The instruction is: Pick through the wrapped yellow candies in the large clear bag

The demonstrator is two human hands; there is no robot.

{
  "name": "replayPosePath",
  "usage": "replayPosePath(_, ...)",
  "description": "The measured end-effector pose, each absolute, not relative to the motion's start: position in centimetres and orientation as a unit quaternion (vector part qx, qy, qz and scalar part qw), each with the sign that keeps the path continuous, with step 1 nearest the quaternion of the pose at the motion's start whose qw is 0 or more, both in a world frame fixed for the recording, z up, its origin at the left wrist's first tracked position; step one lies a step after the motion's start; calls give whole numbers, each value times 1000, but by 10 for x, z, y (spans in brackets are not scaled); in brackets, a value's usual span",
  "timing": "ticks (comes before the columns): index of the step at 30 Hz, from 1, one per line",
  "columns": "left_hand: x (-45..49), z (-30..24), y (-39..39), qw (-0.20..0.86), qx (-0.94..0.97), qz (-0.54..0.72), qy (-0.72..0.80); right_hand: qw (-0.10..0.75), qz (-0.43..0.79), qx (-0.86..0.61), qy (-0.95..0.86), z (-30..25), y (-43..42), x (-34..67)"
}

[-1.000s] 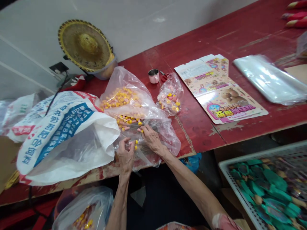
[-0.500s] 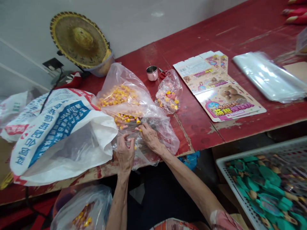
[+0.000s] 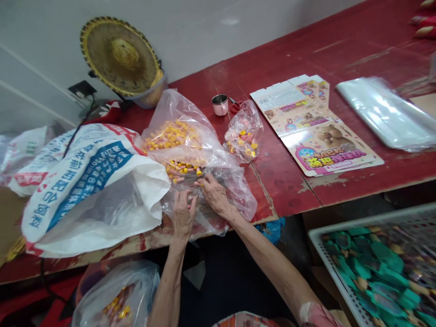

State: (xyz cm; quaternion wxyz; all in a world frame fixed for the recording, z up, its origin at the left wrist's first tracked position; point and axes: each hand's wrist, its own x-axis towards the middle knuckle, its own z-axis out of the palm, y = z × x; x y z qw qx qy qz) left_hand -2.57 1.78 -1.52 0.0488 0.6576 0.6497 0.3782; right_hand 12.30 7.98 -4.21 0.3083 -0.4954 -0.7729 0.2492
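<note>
Red-painted wooden bench (image 3: 306, 59) here; my L hand (image 3: 184, 215) & R hand (image 3: 214, 195) half-curled on clear plastic bag (image 3: 231, 190) of yellow-pink wrapped sweets (image 3: 173, 138), can't tell if gripping.

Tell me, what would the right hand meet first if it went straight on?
Most likely the yellow-and-pink wrapped sweets heaped just ahead of the right hand, inside the clear plastic bag; the plastic makes the depth hard to judge.

Glossy plastic bag (image 3: 236, 193), woven plastic sack (image 3: 102, 218), chipped red-painted table (image 3: 282, 190).
</note>
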Motion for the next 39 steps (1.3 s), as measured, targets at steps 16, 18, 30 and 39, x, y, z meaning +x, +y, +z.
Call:
replayPosePath(16,-43,-7,-4,112,535,460,700,296,263,-484,-780,-34,79,126)
replayPosePath(18,-43,-9,-5,88,574,424,695,303,258,-483,-780,-35,79,125)
replayPosePath(30,-30,-13,-25,6,627,398,669,336,244,-492,-765,-43,78,124)
replayPosePath(39,-3,-19,-34,-31,642,396,656,372,243,-454,-773,-55,82,135)
